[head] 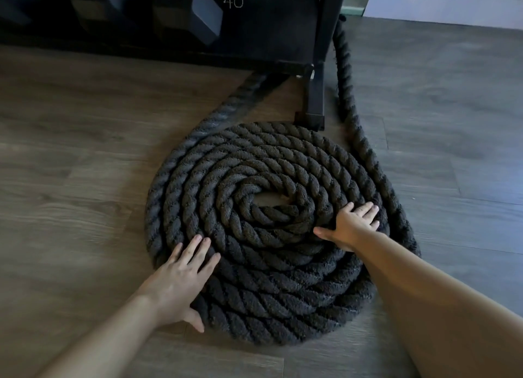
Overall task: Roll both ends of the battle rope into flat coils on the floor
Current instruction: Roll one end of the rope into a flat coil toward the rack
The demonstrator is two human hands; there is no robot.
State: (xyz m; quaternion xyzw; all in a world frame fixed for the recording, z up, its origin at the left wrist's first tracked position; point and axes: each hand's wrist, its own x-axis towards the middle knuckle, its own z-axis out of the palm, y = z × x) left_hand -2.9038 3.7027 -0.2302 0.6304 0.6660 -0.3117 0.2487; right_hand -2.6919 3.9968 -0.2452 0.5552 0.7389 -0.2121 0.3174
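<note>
Battle rope (pixel 263 208) lies on the wood-plank floor (pixel 70 179) as a flat spiral coil, its far edge touching the foot of a black dumbbell rack (pixel 314 94) (marked "40"). One strand leaves the coil's left side toward the rack; another curves round the right edge and runs up past the rack's leg. Left hand (pixel 178 281) presses the coil's near-left rim, fingers (pixel 195 250) straight and slightly spread. Right hand (pixel 352 226) lies flat on the right-hand turns, fingers spread.
</note>
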